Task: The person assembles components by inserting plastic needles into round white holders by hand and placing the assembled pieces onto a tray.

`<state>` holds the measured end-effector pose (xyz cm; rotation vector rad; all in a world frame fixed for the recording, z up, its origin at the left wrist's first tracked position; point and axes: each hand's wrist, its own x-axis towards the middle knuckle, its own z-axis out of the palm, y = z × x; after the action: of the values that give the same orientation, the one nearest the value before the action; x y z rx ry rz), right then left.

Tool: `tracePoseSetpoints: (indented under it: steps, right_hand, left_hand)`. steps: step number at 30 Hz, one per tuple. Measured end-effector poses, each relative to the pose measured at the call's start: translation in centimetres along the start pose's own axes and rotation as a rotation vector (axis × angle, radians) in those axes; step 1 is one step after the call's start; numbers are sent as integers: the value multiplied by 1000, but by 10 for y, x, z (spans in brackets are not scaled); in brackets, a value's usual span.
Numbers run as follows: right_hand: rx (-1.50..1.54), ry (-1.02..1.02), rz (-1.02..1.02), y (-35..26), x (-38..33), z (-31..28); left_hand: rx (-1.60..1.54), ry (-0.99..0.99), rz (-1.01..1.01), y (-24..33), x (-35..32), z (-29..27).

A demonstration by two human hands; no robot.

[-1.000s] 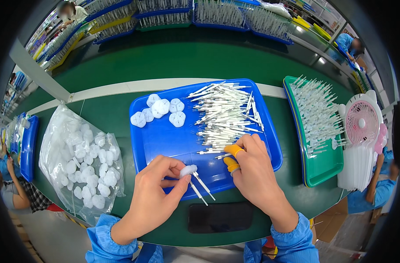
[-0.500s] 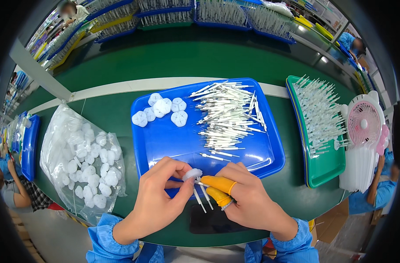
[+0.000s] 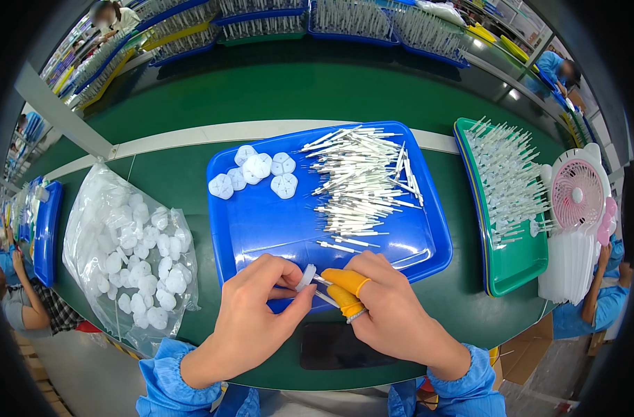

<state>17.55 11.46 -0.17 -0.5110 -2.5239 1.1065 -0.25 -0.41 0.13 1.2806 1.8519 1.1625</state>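
Note:
My left hand (image 3: 258, 316) pinches a small whitish plastic disc (image 3: 306, 277) between thumb and fingertips, turned nearly edge-on. Yellow finger cots (image 3: 345, 282) cover the thumb and forefinger of my right hand (image 3: 393, 313), which are closed on a thin white stick (image 3: 322, 279) whose tip meets the disc's right side. A second white stick (image 3: 326, 299) slants out below, its far end hidden by the right fingers. Just beyond my hands lies a blue tray (image 3: 261, 229), with several similar five-lobed discs (image 3: 256, 167) and a pile of white sticks (image 3: 362, 187).
A clear bag of whitish discs (image 3: 147, 271) lies at left. On the right are a green tray (image 3: 518, 267) of stick assemblies and a pink-and-white fan (image 3: 576, 187). A dark flat object (image 3: 341, 345) lies beneath my hands. Filled racks (image 3: 261, 28) line the back.
The disc has tilted from lying flatter to nearly edge-on. The sticks, which hung downward, now point toward my right hand. Both hands have shifted slightly.

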Motion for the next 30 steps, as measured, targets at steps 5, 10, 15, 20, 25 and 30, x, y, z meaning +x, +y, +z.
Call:
tracePoseSetpoints:
  steps: [5,10,15,20,25,30]
  right_hand:
    - [36,113,14,-5,0,9]
    - [90,190,-3,-11,-2,13]
    - [175,254,25,-15,-2,17]
    - [139,256,30,-10,-4,22]
    - [102,286,79,-12,1,22]
    - [266,286,49,-12,-2,4]
  left_hand:
    - [43,69,82,3,2,3]
    - [79,108,149,4,-1,4]
    - [129,126,203,3,-5,5]
    - [245,109,255,1,-8,10]
    - [236,107,227,1,-9,11]
    - [-231,-33,77,0,-3,-4]
